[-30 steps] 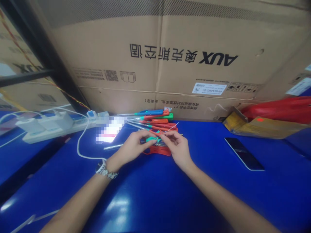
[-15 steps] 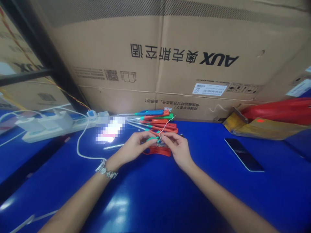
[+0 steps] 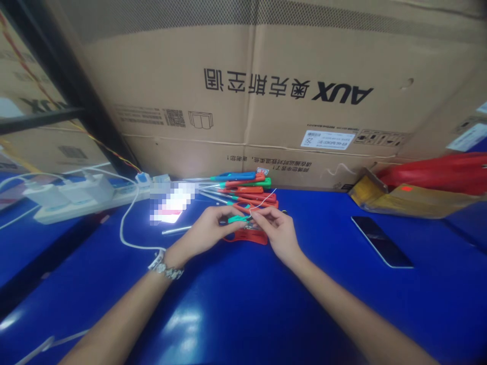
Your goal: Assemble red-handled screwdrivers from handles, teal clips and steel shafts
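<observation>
My left hand (image 3: 211, 229) and my right hand (image 3: 277, 232) meet over a red flat piece (image 3: 248, 236) on the blue table (image 3: 243, 304). The left fingers pinch a small green-handled tool (image 3: 238, 219). The right fingers pinch a thin white thread (image 3: 262, 198) that curls up and away from them. A pile of screwdrivers (image 3: 245, 188) with red, green and blue handles lies just behind both hands. A watch is on my left wrist.
A big cardboard box (image 3: 266, 91) stands along the back. A phone (image 3: 381, 240) lies at right, a lit phone (image 3: 171, 203) at left. A white power strip (image 3: 76, 195) with a cable sits far left. Red and yellow bags (image 3: 418, 187) lie at right.
The free end of the white thread has swung, rising and then dropping a little to the right. Both hands have stayed in place.
</observation>
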`<state>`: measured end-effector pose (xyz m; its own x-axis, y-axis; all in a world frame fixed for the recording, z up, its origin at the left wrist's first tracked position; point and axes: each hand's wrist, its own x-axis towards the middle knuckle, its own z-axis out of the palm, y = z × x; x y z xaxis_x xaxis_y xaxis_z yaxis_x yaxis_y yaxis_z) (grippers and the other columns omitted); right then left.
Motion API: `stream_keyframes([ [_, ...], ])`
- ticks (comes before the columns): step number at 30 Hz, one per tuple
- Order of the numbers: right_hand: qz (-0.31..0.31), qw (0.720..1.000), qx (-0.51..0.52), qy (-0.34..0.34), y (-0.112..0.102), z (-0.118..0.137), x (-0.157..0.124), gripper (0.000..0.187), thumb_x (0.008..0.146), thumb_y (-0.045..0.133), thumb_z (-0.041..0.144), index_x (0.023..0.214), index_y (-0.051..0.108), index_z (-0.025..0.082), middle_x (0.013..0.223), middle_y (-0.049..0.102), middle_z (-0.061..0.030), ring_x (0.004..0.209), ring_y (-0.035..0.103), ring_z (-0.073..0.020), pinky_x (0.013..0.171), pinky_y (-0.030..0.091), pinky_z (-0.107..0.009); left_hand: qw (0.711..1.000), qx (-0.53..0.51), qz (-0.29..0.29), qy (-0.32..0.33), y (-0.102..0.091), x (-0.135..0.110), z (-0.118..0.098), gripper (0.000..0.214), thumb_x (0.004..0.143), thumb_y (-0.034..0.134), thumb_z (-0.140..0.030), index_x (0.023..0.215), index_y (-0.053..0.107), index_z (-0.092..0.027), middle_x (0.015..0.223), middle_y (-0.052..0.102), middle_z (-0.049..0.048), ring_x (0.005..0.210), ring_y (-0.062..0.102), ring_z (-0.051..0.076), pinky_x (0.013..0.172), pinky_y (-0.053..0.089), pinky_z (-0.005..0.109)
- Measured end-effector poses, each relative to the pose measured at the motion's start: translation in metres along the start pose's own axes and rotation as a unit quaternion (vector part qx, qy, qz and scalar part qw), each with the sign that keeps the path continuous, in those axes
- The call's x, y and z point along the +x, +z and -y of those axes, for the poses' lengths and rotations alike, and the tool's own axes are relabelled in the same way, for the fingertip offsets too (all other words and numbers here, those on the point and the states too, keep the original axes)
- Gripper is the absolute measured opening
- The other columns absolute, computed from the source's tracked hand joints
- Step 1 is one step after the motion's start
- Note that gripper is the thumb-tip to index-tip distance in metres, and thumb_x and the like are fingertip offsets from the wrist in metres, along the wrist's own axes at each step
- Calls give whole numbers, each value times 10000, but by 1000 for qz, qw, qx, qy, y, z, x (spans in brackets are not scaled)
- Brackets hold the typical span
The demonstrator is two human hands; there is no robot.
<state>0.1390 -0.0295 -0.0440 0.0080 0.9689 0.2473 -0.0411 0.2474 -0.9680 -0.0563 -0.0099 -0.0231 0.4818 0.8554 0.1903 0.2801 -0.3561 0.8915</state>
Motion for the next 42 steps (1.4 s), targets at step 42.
stream_keyframes([
  [42,78,991,-105,-26,-1,-4,-3,257,770,757,430,865,715,194,804,728,-31,654,628,-159,641,524,-299,928,337,-1,158,-7,-13,-18,304,879,698,-370,1154,647,-253,1172,673,55,1110,535,268,949,396,428],
])
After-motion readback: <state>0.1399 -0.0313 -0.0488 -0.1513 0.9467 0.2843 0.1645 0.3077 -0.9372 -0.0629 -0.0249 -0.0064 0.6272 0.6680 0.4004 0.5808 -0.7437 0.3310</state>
